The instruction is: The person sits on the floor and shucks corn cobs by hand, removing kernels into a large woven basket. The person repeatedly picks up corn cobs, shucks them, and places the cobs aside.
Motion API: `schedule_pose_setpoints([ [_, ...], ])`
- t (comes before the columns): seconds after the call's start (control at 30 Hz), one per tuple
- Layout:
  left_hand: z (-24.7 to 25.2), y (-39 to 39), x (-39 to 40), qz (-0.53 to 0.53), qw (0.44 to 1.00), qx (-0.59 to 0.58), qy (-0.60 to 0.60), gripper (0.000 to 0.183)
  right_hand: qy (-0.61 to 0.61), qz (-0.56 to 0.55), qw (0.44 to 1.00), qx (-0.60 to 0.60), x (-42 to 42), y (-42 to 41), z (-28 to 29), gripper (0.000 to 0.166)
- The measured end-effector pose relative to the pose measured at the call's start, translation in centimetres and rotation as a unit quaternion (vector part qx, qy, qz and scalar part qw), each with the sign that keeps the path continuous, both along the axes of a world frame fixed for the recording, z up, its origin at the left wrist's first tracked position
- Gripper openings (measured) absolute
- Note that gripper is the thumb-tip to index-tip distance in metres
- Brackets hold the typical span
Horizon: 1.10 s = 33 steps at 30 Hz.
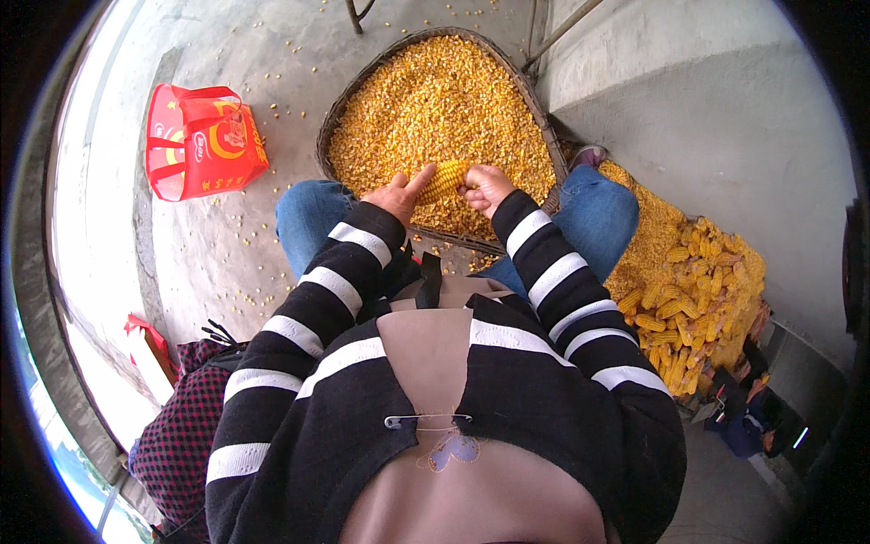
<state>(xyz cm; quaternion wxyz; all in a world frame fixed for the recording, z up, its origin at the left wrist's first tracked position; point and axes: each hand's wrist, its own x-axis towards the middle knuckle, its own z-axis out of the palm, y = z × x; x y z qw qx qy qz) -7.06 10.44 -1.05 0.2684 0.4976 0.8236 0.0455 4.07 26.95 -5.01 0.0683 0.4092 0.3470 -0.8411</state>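
Observation:
An ear of yellow corn [445,180] is held between my two hands, above a woven basket [324,146] heaped with loose corn kernels [435,102]. My left hand [402,194] grips the ear's left end, its index finger stretched along the top. At the other end, the bent fingers of my right hand [486,186] close around the tip. Rows of kernels cover the part of the ear that shows. The basket stands between my knees, its near rim just beyond my lap.
To the right, against the concrete wall [707,122], lies a pile of corn ears [680,299] beside loose kernels. A red carrier bag [211,146] bearing writing stands on the left floor. Checked cloth [180,435] sits at my lower left. Scattered kernels dot the concrete floor [238,251].

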Motion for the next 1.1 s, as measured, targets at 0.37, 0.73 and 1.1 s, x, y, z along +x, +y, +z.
schedule_pose_setpoints([
  [0.37,0.0,0.0,-0.3,0.032,0.998,0.011,-0.061,0.066,0.068,0.048,0.995,-0.064,0.4,0.2,0.3,0.012],
  [0.73,-1.7,-0.4,-0.7,0.067,0.984,0.093,-0.135,0.065,0.081,0.031,0.995,-0.054,0.1,-0.4,0.4,0.010],
  [1.1,-1.0,-0.3,-0.6,0.062,0.987,0.083,-0.119,0.071,0.078,-0.006,0.996,-0.030,0.2,-0.7,1.0,0.008],
])
